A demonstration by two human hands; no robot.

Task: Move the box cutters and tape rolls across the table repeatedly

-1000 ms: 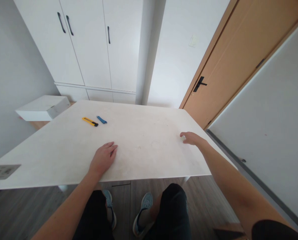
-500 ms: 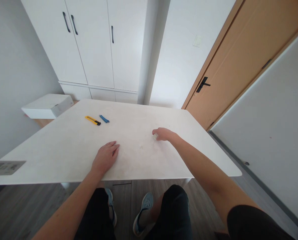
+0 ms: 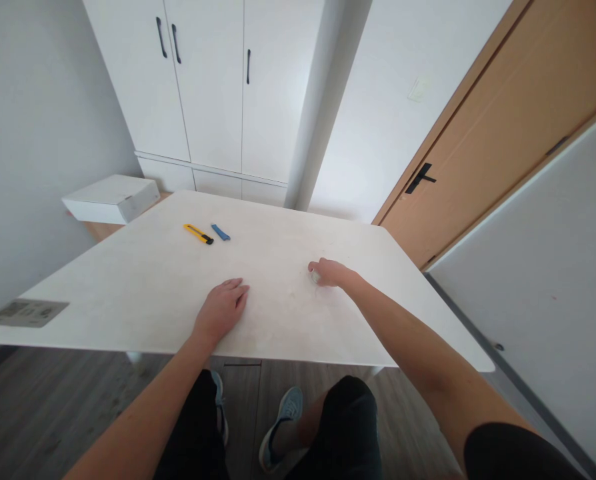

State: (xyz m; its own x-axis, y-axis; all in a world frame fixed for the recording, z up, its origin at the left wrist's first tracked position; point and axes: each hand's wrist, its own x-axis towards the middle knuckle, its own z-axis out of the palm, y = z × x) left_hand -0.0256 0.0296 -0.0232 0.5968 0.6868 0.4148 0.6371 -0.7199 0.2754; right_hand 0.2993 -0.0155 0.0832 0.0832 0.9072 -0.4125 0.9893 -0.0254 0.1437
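My right hand (image 3: 328, 273) is low over the white table (image 3: 143, 287), right of the middle, its fingers closed round a small whitish object (image 3: 315, 276). The fingers cover most of that object, so its kind cannot be made out. My left hand (image 3: 221, 308) lies flat on the tabletop nearer the front edge, fingers stretched out and holding nothing. Farther back on the left are a yellow utility knife (image 3: 198, 234) with a black end and, beside it, a small blue tool (image 3: 221, 232). A faint pale speck (image 3: 292, 294) shows between my hands.
A printed label (image 3: 27, 312) is stuck at the table's left front corner. Beyond the back left corner stands a white box (image 3: 111, 200). White cupboards (image 3: 213, 100) rise behind the table, and a wooden door (image 3: 483, 127) is on the right.
My view has turned slightly, so the table and knife appear tilted and shifted right. Both hands hold nearly the same places; the right still grips the whitish object.
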